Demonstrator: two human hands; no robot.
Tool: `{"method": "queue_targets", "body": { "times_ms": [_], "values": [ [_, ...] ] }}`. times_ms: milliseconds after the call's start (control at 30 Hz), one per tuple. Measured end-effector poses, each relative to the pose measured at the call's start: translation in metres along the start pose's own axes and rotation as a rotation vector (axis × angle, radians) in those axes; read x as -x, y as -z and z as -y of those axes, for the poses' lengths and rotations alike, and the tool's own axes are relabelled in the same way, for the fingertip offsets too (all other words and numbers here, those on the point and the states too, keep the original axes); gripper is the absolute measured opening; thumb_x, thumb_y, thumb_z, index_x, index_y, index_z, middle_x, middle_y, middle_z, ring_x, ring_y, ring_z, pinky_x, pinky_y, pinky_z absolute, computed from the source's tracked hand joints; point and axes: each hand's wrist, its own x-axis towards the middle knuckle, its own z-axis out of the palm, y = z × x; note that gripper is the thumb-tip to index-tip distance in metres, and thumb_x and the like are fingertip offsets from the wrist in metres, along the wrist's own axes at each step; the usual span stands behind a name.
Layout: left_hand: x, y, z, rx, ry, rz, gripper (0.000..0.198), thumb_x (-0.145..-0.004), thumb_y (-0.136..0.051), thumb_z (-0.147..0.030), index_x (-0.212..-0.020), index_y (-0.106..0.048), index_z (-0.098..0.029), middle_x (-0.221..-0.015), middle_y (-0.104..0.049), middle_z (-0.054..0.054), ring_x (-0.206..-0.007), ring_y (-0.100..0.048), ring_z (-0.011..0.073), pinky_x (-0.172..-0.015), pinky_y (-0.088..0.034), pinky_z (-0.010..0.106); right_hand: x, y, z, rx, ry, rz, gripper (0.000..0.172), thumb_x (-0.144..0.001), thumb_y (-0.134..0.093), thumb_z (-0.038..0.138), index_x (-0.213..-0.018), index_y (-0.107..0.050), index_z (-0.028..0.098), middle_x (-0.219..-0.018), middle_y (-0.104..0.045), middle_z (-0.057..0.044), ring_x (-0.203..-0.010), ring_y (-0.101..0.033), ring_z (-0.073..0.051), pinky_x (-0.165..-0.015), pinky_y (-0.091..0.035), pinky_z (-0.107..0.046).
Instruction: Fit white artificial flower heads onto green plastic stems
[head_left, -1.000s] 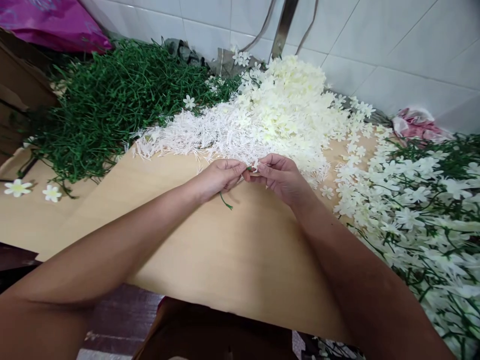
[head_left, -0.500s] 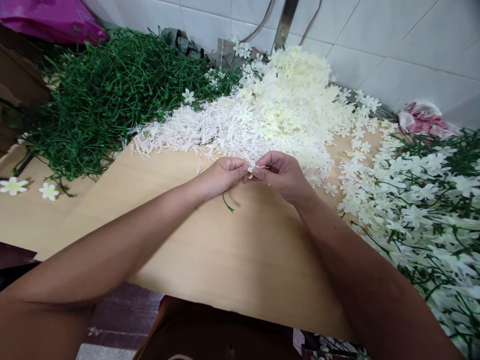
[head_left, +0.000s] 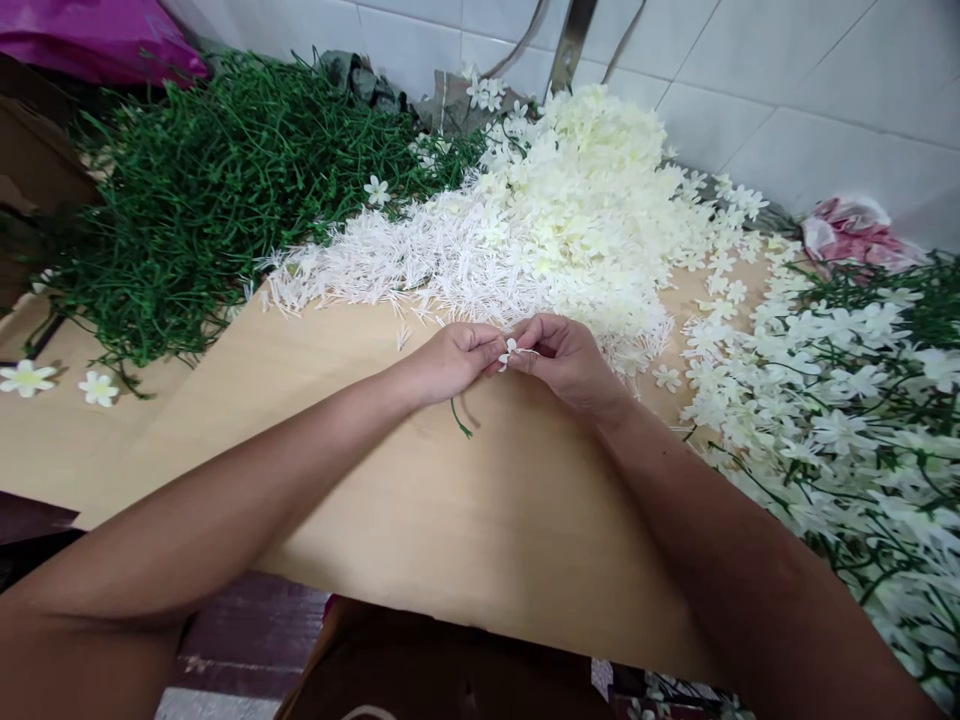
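**Flower (head_left: 511, 346) and stem (head_left: 460, 418) held at your fingertips, over the board (head_left: 420, 500)**

Your left hand (head_left: 454, 365) has thumb and finger pressed together, pinching the green stem; its lower end hangs free below the palm. Your right hand (head_left: 566, 360) pinches at the small white flower, which sits between the fingertips of both hands. A thin white strand (head_left: 529, 351) shows beside it, against your right fingers. Whether flower and stem are joined cannot be told; your fingers cover that part.

Directly beyond your hands lie the white sprigs (head_left: 405, 260), heaped along the board's far side. They run into the petal heap (head_left: 592, 180), cream to pale yellow, towards the tiled wall (head_left: 825, 80). The stem pile (head_left: 247, 190), green and tangled, occupies the far left. Two loose blooms (head_left: 98, 388) with yellow centres lie apart at your left. At your right, the stemmed flowers (head_left: 840, 430) spread along the side, with a pink-and-white bundle (head_left: 859, 235) behind them. A magenta bag (head_left: 97, 40) stands at the far left corner.
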Motion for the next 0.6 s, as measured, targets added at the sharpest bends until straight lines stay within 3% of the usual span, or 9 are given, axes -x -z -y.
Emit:
{"method": "queue_targets", "body": {
  "times_ms": [200, 600],
  "values": [
    [0.0006, -0.0016, -0.0023, -0.008, 0.032, 0.006, 0.032, -0.084, -0.048, -0.026, -0.054, -0.042, -0.016, -0.052, -0.036, -0.005, -0.048, -0.028, 0.0058, -0.049, -0.022, 0.023, -0.0001, 0.0017, 0.0009, -0.01, -0.029, 0.079, 0.033, -0.054, -0.085, 0.033, -0.06, -0.056, 0.019, -0.066, -0.063, 0.003, -0.065, -0.058, -0.01, -0.063, -0.048, -0.025],
    [-0.0003, -0.0009, 0.0009, 0.1, 0.027, -0.086, 0.03, -0.084, -0.049, -0.03, -0.057, -0.043, -0.017, -0.047, -0.032, -0.006, -0.044, -0.024, 0.0052, -0.045, -0.017, 0.021, 0.0, 0.0016, 0.0034, -0.005, 0.046, 0.018, 0.027, -0.059, -0.083, 0.032, -0.065, -0.06, 0.019, -0.074, -0.068, 0.0, -0.07, -0.063, -0.012, -0.072, -0.052, -0.029]
  ]
}}
